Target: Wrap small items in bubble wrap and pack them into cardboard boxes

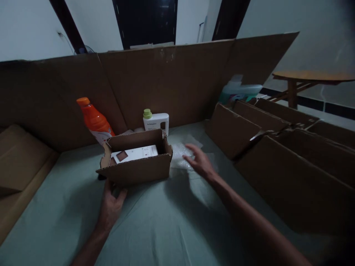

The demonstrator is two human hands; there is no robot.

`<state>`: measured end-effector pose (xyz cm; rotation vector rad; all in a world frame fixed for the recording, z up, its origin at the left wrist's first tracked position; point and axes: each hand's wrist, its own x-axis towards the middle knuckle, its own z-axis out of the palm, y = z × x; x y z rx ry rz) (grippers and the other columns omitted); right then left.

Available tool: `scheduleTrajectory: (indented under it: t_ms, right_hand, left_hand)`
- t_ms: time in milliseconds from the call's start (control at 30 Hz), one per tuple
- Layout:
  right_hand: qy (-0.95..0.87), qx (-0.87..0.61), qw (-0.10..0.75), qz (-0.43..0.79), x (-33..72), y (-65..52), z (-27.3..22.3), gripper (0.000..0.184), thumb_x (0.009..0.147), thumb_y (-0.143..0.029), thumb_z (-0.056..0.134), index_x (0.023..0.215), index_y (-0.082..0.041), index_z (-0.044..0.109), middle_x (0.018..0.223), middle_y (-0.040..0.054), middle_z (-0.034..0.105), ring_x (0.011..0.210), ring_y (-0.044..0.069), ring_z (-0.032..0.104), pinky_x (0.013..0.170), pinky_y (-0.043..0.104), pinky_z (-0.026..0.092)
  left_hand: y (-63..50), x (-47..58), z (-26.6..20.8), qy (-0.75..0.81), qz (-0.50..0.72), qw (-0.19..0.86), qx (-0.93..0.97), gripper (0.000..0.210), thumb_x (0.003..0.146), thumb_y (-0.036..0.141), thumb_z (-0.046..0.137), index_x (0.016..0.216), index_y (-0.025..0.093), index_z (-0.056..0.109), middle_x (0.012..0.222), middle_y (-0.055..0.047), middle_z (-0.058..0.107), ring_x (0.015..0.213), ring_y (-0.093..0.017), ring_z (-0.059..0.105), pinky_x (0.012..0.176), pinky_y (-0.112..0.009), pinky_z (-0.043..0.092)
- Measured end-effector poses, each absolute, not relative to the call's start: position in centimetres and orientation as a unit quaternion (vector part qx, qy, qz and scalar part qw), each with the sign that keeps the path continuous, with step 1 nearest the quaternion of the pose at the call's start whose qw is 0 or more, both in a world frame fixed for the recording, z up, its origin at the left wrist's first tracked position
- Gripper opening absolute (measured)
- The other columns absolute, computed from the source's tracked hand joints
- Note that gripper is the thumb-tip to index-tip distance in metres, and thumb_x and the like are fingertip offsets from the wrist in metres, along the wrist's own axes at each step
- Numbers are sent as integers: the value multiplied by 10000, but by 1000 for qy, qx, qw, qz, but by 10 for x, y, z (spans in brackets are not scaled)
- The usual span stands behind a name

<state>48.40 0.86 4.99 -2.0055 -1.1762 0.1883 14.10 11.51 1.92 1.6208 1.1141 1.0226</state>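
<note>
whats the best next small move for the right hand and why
Probably lower the right hand onto the clear bubble wrap and pinch it: its thumb and fingers are parted beside that sheet, apparently holding nothing, while the left hand is at the near left corner of the open cardboard box.
</note>
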Motion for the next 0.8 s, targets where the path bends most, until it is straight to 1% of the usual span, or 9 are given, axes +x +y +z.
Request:
scheduleTrajectory:
  t_ms: [100, 167, 267, 367, 500, 600, 633, 700, 800]
  right_hand:
    - [-375, -845, 379, 37, 536, 20, 54, 657, 822, -368, 649, 1403, -95, 507, 1402, 234, 561, 1347, 394, 485, 1095, 521, 394]
    - [-343, -862, 371, 40, 554, 33, 56, 666, 780, -361, 686, 1362, -73, 536, 1274, 249, 635, 1268, 423, 546, 1044, 522, 429]
    - [-337, -863, 373, 56, 552, 47, 62, 494, 784, -325, 662, 1230, -114, 632, 1098, 197, 707, 1099, 377, 648, 943, 466, 494]
    - [-353, -833, 423, 44, 536, 30, 73, 381, 835, -345, 590, 1171, -179, 658, 1096, 127, 710, 1038, 297, 664, 899, 394, 512]
    - [-351, -773, 527, 42, 516, -50, 74, 424, 816, -526, 621, 1069, -188, 671, 949, 69, 707, 859, 251, 662, 739, 350, 529]
    - [-329, -794, 509, 53, 510, -121, 62, 488, 809, -582, 606, 1073, -174, 656, 909, 83, 711, 779, 247, 664, 680, 360, 536]
    - [-335, -809, 481, 46, 507, -139, 59, 505, 795, -585, 609, 1081, -172, 651, 940, 100, 717, 810, 266, 675, 703, 384, 548]
    - [-358, -834, 418, -26, 500, -161, 60, 545, 788, -578, 605, 1146, -167, 634, 1105, 148, 704, 991, 330, 672, 838, 470, 550]
    - [-421, -812, 372, -160, 473, -155, 71, 541, 867, -502, 564, 1294, -171, 569, 1374, 181, 587, 1293, 370, 531, 1062, 567, 426]
  left_hand:
    - [110, 132, 5, 469, 416, 432, 648, 731, 763, 356, 714, 1428, 260, 425, 1416, -115, 537, 1301, -285, 550, 1146, -470, 390]
    - [112, 135, 0, 471, 415, 428, 649, 743, 744, 343, 734, 1417, 258, 432, 1372, -111, 564, 1302, -291, 545, 1151, -490, 380]
    - [117, 148, 5, 468, 425, 435, 641, 750, 714, 362, 764, 1383, 230, 451, 1291, -116, 610, 1253, -300, 580, 1121, -500, 416]
    - [121, 159, 14, 467, 440, 436, 630, 744, 701, 378, 774, 1360, 213, 470, 1300, -122, 617, 1265, -296, 579, 1134, -477, 412]
    - [121, 160, 12, 480, 453, 412, 628, 699, 706, 357, 764, 1333, 199, 500, 1308, -124, 626, 1290, -296, 566, 1147, -461, 401]
    - [121, 156, 3, 462, 456, 415, 637, 704, 721, 337, 759, 1355, 198, 485, 1317, -123, 626, 1279, -285, 578, 1137, -450, 414]
    - [121, 154, 0, 453, 459, 415, 642, 714, 723, 332, 757, 1366, 198, 477, 1330, -125, 620, 1282, -283, 575, 1139, -449, 411]
    - [120, 153, -3, 438, 464, 413, 650, 724, 721, 323, 752, 1378, 198, 472, 1354, -127, 606, 1293, -282, 566, 1143, -447, 405]
    - [118, 153, -2, 433, 469, 409, 652, 712, 729, 311, 731, 1382, 201, 471, 1368, -123, 597, 1299, -272, 562, 1144, -434, 403]
